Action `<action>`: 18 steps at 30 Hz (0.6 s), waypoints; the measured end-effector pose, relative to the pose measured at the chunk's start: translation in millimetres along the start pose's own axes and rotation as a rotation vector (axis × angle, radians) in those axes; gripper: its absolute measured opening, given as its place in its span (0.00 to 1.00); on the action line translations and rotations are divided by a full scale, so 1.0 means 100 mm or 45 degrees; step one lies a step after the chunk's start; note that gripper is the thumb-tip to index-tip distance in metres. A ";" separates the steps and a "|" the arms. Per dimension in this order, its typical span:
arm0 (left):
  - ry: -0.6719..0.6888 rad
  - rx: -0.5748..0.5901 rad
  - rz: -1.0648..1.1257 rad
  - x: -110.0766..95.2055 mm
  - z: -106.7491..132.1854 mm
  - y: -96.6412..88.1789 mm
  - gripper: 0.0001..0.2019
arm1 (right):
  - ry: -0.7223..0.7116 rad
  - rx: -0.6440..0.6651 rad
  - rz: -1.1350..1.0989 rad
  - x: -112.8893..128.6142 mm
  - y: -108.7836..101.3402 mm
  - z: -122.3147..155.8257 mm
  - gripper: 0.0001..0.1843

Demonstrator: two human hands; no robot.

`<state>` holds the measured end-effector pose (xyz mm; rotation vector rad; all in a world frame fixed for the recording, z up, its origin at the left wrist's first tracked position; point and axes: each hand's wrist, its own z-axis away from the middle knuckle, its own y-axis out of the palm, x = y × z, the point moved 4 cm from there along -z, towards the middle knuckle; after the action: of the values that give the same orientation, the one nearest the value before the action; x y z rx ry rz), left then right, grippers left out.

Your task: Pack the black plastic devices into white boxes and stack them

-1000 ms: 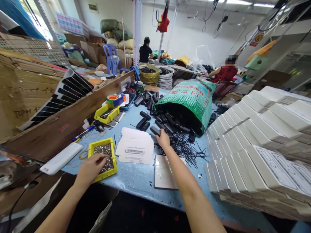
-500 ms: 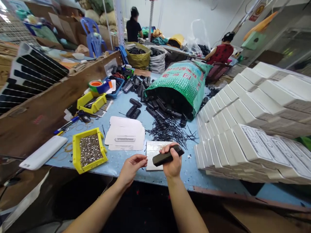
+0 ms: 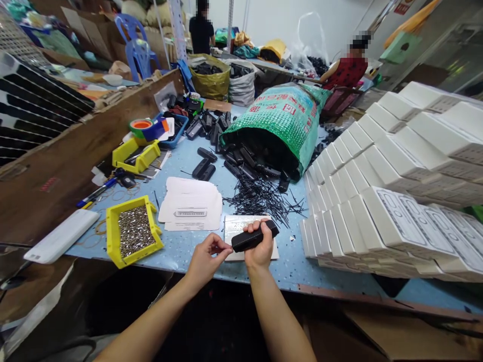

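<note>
My right hand (image 3: 260, 247) is wrapped round a black oblong plastic case (image 3: 249, 238), tilted over a small white pad (image 3: 241, 221) on the blue table. Thumb and fingertips of my left hand (image 3: 211, 251) are pinched together at the case's left end; whatever sits between them is too small to make out. Behind the pad lies a heap of thin black sticks (image 3: 256, 201). To the left of the pad is a torn white card (image 3: 190, 201) with a printed drawing. Further left stands a yellow bin (image 3: 113, 236) filled with small shiny metal parts (image 3: 138, 230).
Stacked white boxes (image 3: 350, 226) rise at the right. A green woven sack (image 3: 275, 115) spills black cases at the back. A second yellow bin (image 3: 147, 158), tape roll (image 3: 141, 124) and white oblong object (image 3: 62, 236) lie left, by a wooden board (image 3: 86, 136). Two people sit or stand further off.
The fingertips of my left hand have come up to the left end of the black case. My right hand has turned the case so its ridged side shows. The whole view has shifted slightly.
</note>
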<state>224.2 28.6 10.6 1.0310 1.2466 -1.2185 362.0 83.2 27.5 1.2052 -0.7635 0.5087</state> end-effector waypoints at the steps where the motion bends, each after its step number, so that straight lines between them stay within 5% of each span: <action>1: 0.006 0.004 -0.009 0.00 0.00 0.00 0.12 | 0.012 -0.010 -0.013 -0.01 -0.01 -0.01 0.14; 10: 0.047 -0.046 -0.130 0.14 0.02 0.07 0.10 | 0.035 -0.118 -0.114 -0.12 -0.07 0.00 0.13; 12: 0.158 0.047 -0.412 0.18 -0.08 -0.07 0.09 | -0.104 -0.008 0.023 -0.07 -0.14 0.00 0.10; 15: 0.308 0.032 -1.068 0.23 -0.35 -0.51 0.27 | -0.404 0.397 0.471 0.00 -0.23 -0.06 0.09; 18: 0.179 0.078 -1.515 0.29 -0.63 -0.93 0.31 | -0.283 0.616 0.772 -0.14 -0.40 -0.29 0.11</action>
<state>123.2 78.2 -16.1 0.3338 2.0429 -2.0767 388.3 99.9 -13.0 1.4857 -1.2547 1.1183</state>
